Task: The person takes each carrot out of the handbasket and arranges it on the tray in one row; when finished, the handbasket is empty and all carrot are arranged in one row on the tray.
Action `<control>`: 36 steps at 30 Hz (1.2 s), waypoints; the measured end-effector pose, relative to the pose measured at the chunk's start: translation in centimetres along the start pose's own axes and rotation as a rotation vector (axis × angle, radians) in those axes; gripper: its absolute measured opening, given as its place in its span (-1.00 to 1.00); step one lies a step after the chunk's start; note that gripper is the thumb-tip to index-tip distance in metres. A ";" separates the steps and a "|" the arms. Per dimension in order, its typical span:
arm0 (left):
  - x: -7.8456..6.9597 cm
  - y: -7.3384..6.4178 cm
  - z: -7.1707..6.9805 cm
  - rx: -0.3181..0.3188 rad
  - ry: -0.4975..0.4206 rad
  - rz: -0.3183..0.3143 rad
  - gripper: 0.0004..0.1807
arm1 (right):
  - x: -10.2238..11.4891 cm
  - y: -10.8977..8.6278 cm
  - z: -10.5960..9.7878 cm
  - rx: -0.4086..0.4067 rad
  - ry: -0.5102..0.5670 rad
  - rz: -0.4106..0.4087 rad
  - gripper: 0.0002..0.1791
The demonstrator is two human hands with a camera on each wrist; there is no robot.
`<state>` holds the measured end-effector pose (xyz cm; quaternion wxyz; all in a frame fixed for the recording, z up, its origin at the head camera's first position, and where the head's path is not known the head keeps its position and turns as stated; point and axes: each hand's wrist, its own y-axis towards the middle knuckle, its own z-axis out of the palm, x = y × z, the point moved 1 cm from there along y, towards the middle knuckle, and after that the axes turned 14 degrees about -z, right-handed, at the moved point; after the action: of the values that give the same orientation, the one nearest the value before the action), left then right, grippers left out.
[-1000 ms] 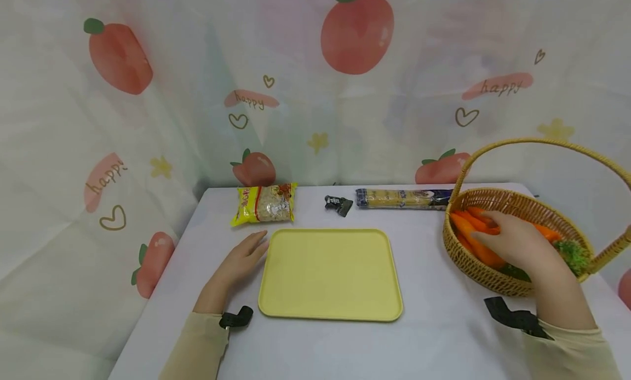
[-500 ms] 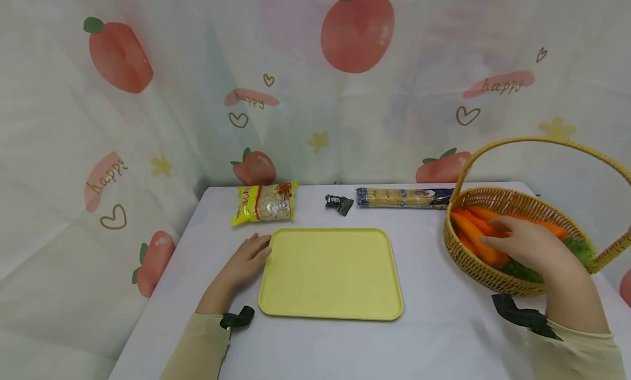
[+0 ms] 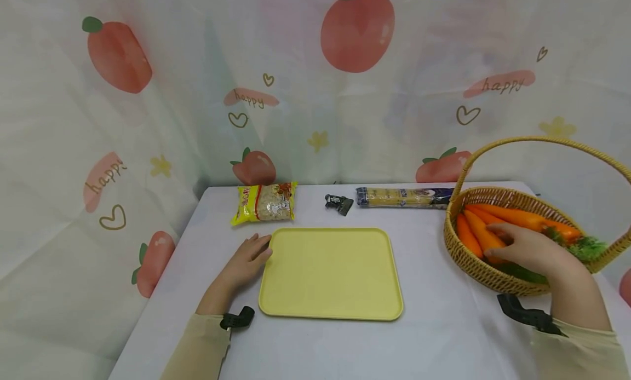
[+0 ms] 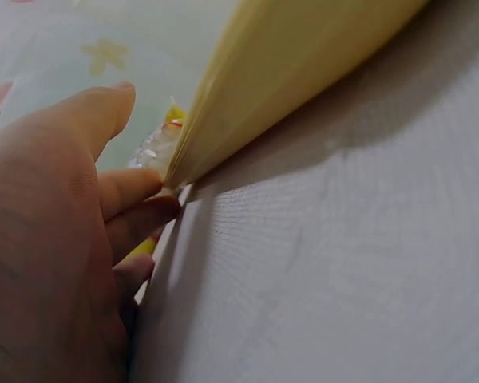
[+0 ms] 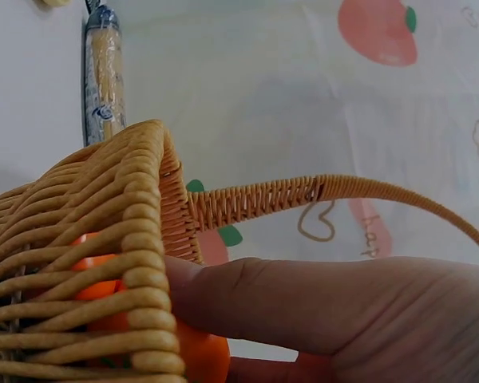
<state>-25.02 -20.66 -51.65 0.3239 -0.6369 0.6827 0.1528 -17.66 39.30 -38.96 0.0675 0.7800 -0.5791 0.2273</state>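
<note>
My right hand (image 3: 534, 248) reaches into a wicker basket (image 3: 468, 270) at the right, its thumb and fingers around an orange carrot (image 3: 479, 229). In the right wrist view the thumb presses on the carrot (image 5: 206, 351) behind the basket's rim (image 5: 148, 255); the other fingers are mostly hidden. Several more carrots (image 3: 517, 216) with green tops lie around it. My left hand (image 3: 245, 264) rests at the left edge of a pale yellow tray (image 3: 330, 273). Up close, its fairly straight fingertips touch the tray's rim (image 4: 184, 167).
Along the table's back edge lie a yellow packet of grain-like food (image 3: 266, 203), a small black packet (image 3: 339, 203) and a long noodle packet (image 3: 401, 197). The basket's tall handle (image 3: 537, 140) arches above it. A printed cloth (image 3: 296, 122) hangs behind the white table (image 3: 434, 325).
My right hand has shifted slightly right inside the basket, and the carrots there have moved, showing a long one at the back. My left hand has drawn slightly closer to the tray's edge.
</note>
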 end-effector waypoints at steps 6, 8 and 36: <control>0.2 -0.1 0.0 -0.001 0.002 -0.017 -0.34 | -0.3 0.4 -0.1 0.016 -0.004 -0.009 -0.04; 0.3 -0.1 0.1 0.000 0.003 -0.022 -0.33 | -0.3 0.4 -0.2 0.011 -0.005 -0.014 -0.04; 0.3 -0.3 -0.3 0.033 0.034 -0.016 -0.26 | 2.1 -0.2 -1.5 -0.131 0.304 0.028 -0.11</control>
<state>-24.80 -21.14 -51.55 0.3240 -0.6395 0.6853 0.1281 -17.46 38.09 -36.72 0.2019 0.7226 -0.5865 0.3052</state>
